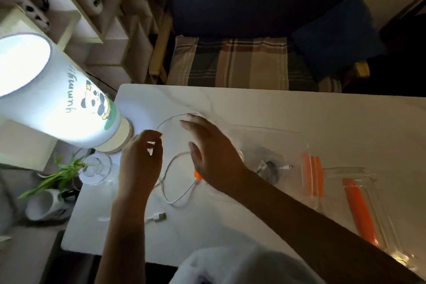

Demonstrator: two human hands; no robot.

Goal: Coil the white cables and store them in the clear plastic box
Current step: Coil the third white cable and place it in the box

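A white cable [171,182] lies in loose loops on the white table [322,117], its USB plug [159,217] near the front. My left hand [140,163] pinches the cable between thumb and fingers. One loop arcs from there up to my right hand [214,157], whose fingers are spread over the far end of the loop. Right of that hand stands the clear plastic box [276,143] with orange latches [312,175]; another coiled white cable [272,167] lies inside. The box's clear lid [368,210] with an orange clip rests at the right.
A lit panda lamp [53,92] stands at the table's left corner. Beside it are a glass vase with a green plant [92,168] and a white mug [46,205]. A sofa with a plaid cover [235,62] lies beyond the table's far edge.
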